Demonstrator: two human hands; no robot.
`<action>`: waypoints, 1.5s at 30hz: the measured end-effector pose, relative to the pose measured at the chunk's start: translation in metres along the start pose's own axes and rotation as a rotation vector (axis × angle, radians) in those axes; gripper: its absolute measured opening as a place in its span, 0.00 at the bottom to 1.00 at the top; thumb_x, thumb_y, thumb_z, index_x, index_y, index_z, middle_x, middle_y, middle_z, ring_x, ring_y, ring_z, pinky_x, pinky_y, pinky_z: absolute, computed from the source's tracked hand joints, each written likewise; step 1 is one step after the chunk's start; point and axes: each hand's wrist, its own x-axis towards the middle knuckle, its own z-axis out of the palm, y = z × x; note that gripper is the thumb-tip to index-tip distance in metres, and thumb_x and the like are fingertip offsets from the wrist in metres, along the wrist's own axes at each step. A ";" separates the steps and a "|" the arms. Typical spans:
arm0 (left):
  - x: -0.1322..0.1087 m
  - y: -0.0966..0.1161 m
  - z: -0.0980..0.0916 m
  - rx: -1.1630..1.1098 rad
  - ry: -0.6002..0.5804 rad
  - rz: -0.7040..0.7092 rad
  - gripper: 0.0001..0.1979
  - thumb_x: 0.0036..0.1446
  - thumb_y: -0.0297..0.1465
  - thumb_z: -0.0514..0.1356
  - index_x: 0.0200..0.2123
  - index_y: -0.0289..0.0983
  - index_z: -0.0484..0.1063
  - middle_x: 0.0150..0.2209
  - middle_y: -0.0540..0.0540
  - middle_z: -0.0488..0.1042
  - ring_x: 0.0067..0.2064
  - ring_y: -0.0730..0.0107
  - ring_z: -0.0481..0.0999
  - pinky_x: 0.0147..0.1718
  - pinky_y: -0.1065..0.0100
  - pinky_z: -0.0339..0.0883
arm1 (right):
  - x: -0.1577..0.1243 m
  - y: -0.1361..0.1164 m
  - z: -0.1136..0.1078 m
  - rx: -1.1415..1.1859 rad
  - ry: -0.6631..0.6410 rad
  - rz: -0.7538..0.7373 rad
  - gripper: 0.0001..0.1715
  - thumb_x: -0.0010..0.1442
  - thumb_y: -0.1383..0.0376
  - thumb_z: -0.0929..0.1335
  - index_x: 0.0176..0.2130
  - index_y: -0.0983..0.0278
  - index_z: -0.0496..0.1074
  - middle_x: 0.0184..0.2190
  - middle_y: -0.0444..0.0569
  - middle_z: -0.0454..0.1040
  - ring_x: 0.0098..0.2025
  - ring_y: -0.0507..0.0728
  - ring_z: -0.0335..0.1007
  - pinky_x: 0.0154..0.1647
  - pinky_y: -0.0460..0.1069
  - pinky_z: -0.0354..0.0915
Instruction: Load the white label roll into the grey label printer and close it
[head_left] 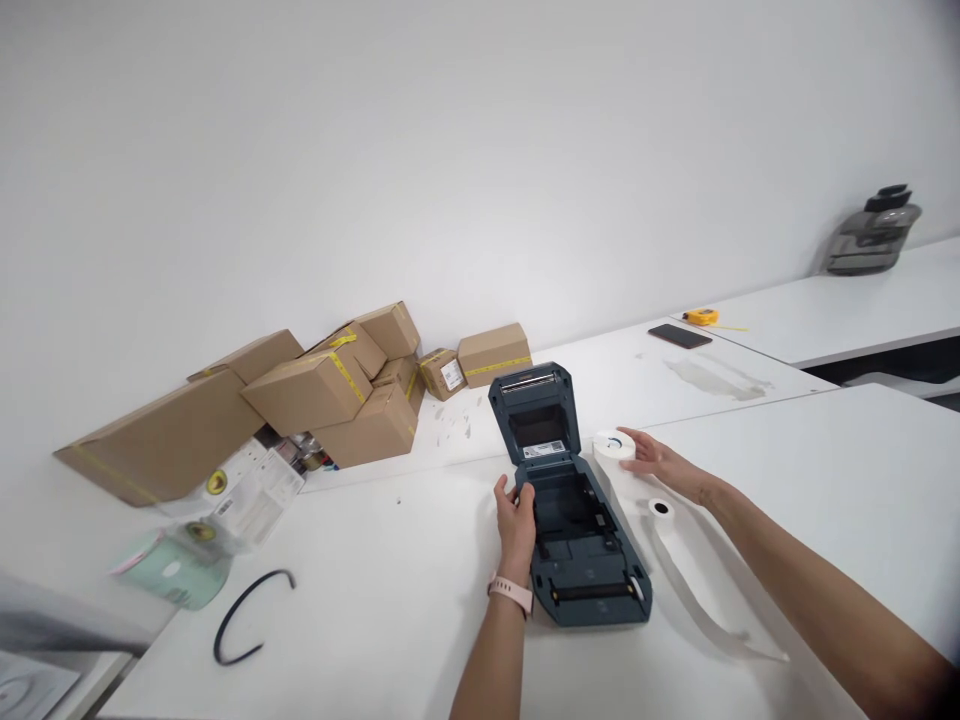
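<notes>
A dark label printer [574,520] lies on the white table with its lid [534,412] raised, so its inside shows. My left hand [516,510] grips the printer's left side near the hinge, thumb over the edge. Just right of the printer, my right hand [651,460] has its fingers around the side of a white label roll [613,445], which stands upright on the table. A smaller paper roll [661,511] lies nearer to me, with a long loose strip [697,600] trailing toward the front right.
Stacked cardboard boxes [315,390] fill the back left, with a smaller box [495,355] behind the printer. A black curved cable [232,620] and a mint-coloured container [180,570] are on the left. At the back right are a phone [679,336], a yellow tape measure [702,317] and a bottle [874,235].
</notes>
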 end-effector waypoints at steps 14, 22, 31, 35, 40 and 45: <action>-0.001 0.001 -0.001 0.022 -0.008 -0.008 0.33 0.61 0.44 0.56 0.64 0.35 0.53 0.58 0.35 0.69 0.54 0.63 0.73 0.50 0.68 0.65 | -0.110 -0.036 0.033 -0.032 -0.012 -0.002 0.41 0.56 0.40 0.66 0.58 0.61 0.67 0.49 0.59 0.77 0.47 0.69 0.74 0.45 0.59 0.71; 0.005 -0.005 0.001 0.032 0.007 0.020 0.32 0.60 0.42 0.56 0.63 0.34 0.53 0.58 0.34 0.69 0.54 0.61 0.73 0.51 0.66 0.64 | -0.062 -0.125 0.106 -0.824 -0.471 -0.282 0.20 0.56 0.53 0.70 0.44 0.62 0.73 0.39 0.48 0.77 0.40 0.59 0.73 0.39 0.49 0.66; 0.015 -0.008 0.005 0.012 -0.027 0.059 0.28 0.56 0.39 0.61 0.58 0.36 0.62 0.56 0.38 0.73 0.54 0.61 0.75 0.50 0.68 0.67 | -0.023 -0.091 0.160 -1.344 -0.525 -0.293 0.12 0.49 0.60 0.74 0.34 0.62 0.80 0.35 0.52 0.81 0.42 0.65 0.76 0.51 0.56 0.59; 0.017 -0.005 0.007 -0.001 -0.022 0.057 0.28 0.53 0.37 0.64 0.57 0.36 0.65 0.52 0.38 0.76 0.51 0.59 0.77 0.49 0.66 0.68 | -0.022 -0.089 0.164 -1.418 -0.507 -0.285 0.11 0.55 0.63 0.69 0.36 0.64 0.81 0.37 0.55 0.82 0.42 0.64 0.77 0.50 0.55 0.59; 0.013 -0.004 0.009 -0.014 -0.017 0.061 0.29 0.54 0.37 0.64 0.58 0.36 0.63 0.51 0.39 0.77 0.52 0.60 0.76 0.49 0.65 0.68 | -0.020 -0.088 0.168 -1.492 -0.513 -0.257 0.12 0.53 0.64 0.71 0.37 0.66 0.81 0.38 0.59 0.82 0.43 0.66 0.77 0.51 0.56 0.59; 0.011 -0.004 0.008 -0.017 -0.011 0.054 0.30 0.55 0.38 0.64 0.59 0.35 0.63 0.54 0.37 0.75 0.53 0.60 0.76 0.50 0.67 0.67 | -0.016 -0.086 0.163 -1.506 -0.593 -0.224 0.10 0.59 0.63 0.71 0.40 0.65 0.78 0.40 0.52 0.80 0.46 0.63 0.75 0.55 0.59 0.61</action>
